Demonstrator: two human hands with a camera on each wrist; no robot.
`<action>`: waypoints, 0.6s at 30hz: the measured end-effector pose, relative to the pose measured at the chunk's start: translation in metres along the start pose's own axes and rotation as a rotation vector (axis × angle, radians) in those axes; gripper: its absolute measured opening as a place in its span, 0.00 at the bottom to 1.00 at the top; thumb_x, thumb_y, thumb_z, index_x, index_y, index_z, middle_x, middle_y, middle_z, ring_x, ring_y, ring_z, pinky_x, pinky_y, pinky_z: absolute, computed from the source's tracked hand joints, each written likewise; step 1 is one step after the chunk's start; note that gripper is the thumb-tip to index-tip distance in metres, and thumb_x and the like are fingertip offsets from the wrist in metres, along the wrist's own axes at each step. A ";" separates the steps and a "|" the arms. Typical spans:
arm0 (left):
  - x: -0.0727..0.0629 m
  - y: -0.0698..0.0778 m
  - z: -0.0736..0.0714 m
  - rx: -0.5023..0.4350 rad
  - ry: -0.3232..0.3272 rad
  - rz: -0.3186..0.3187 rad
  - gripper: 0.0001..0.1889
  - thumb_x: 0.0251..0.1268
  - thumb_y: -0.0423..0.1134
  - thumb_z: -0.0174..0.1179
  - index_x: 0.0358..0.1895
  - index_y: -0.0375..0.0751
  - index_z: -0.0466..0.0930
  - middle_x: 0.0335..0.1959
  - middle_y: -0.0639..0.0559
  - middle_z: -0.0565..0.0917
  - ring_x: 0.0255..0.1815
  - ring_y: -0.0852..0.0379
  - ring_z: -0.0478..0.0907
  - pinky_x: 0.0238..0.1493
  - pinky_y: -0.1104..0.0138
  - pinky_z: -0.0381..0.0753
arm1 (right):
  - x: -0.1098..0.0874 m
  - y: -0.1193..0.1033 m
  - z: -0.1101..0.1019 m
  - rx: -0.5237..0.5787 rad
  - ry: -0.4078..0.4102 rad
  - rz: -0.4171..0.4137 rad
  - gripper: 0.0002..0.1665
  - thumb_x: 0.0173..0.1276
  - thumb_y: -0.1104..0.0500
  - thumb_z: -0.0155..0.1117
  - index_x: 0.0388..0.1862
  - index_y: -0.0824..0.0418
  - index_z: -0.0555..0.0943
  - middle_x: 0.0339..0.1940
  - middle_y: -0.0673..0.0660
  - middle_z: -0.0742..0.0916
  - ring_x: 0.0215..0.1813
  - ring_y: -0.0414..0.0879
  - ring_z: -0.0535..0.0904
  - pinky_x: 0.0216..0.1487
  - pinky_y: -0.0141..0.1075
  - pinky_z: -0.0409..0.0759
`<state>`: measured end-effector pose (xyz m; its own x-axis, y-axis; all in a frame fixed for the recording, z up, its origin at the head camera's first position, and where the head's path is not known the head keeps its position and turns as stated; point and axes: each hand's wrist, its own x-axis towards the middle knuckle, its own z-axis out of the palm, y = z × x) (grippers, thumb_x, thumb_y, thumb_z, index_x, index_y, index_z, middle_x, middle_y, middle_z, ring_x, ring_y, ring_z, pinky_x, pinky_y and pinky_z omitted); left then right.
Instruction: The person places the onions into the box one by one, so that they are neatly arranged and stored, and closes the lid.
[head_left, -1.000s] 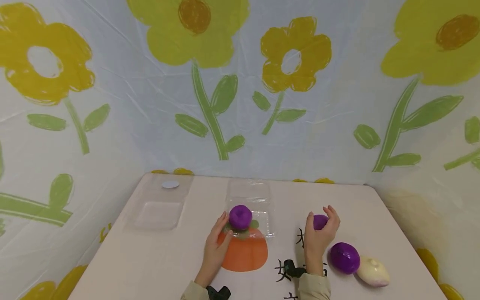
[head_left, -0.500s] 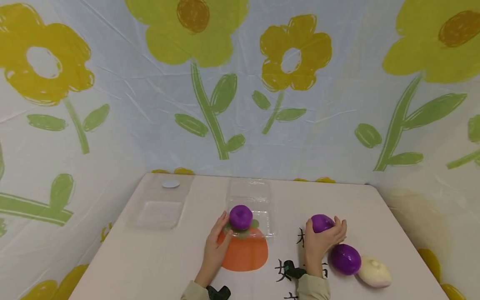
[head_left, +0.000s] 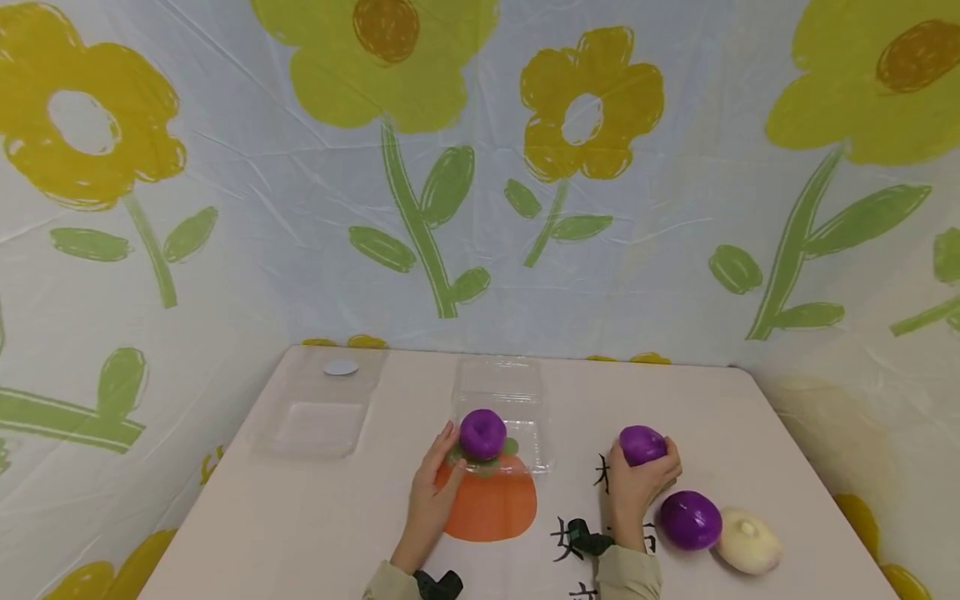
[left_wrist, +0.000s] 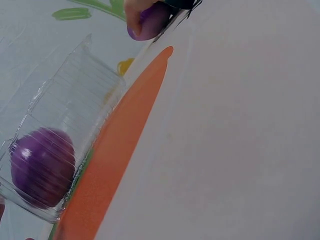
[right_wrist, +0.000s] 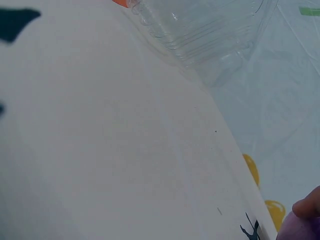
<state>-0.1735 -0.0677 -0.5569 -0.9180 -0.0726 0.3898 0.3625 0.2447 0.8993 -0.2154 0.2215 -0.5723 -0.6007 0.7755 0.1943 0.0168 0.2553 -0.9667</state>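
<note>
My right hand (head_left: pixel 637 483) grips a glossy purple onion-shaped vegetable (head_left: pixel 642 445), thumb on its left side and fingers round its right. In the right wrist view only a fingertip (right_wrist: pixel 307 204) and part of that vegetable (right_wrist: pixel 295 229) show. My left hand (head_left: pixel 435 496) lies at the near left corner of an open clear plastic clamshell box (head_left: pixel 534 446), its fingers fairly straight along the side and the thumb by the front edge. Inside the box sits another purple vegetable (head_left: pixel 482 434), seen through the ribbed wall in the left wrist view.
Right of my right hand lie a larger purple vegetable (head_left: pixel 691 520) and a cream-coloured bulb (head_left: pixel 748 542), side by side. Another open clear box (head_left: pixel 311 429) stands at the left, with a white oval (head_left: pixel 341 367) on its lid. A flower-printed sheet (head_left: pixel 637 275) rises behind the table.
My right hand's fingers have closed more round the purple vegetable, which has turned and now shows more of itself above the hand. The left hand and the box have stayed put.
</note>
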 end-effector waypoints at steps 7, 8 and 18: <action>0.000 0.002 0.000 -0.009 0.016 -0.006 0.24 0.66 0.25 0.60 0.66 0.33 0.74 0.72 0.39 0.68 0.74 0.39 0.61 0.71 0.42 0.57 | 0.000 -0.005 0.000 0.034 -0.015 0.017 0.48 0.58 0.65 0.70 0.74 0.62 0.57 0.70 0.67 0.61 0.71 0.62 0.55 0.69 0.60 0.56; 0.000 0.001 0.001 -0.010 0.019 -0.006 0.24 0.66 0.24 0.60 0.66 0.33 0.74 0.72 0.38 0.68 0.74 0.39 0.60 0.71 0.41 0.57 | 0.000 -0.006 0.000 0.045 -0.017 0.014 0.48 0.58 0.66 0.70 0.74 0.62 0.57 0.70 0.67 0.61 0.71 0.62 0.56 0.70 0.59 0.56; 0.000 -0.035 0.004 0.001 0.002 0.002 0.26 0.68 0.32 0.62 0.69 0.46 0.73 0.74 0.52 0.67 0.76 0.48 0.59 0.72 0.42 0.57 | -0.003 -0.020 0.003 0.207 -0.152 -0.057 0.51 0.56 0.71 0.71 0.74 0.61 0.55 0.73 0.63 0.64 0.73 0.59 0.61 0.73 0.54 0.57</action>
<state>-0.1867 -0.0722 -0.5893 -0.9171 -0.0737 0.3917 0.3639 0.2460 0.8984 -0.2161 0.2126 -0.5540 -0.7095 0.6635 0.2375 -0.1748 0.1607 -0.9714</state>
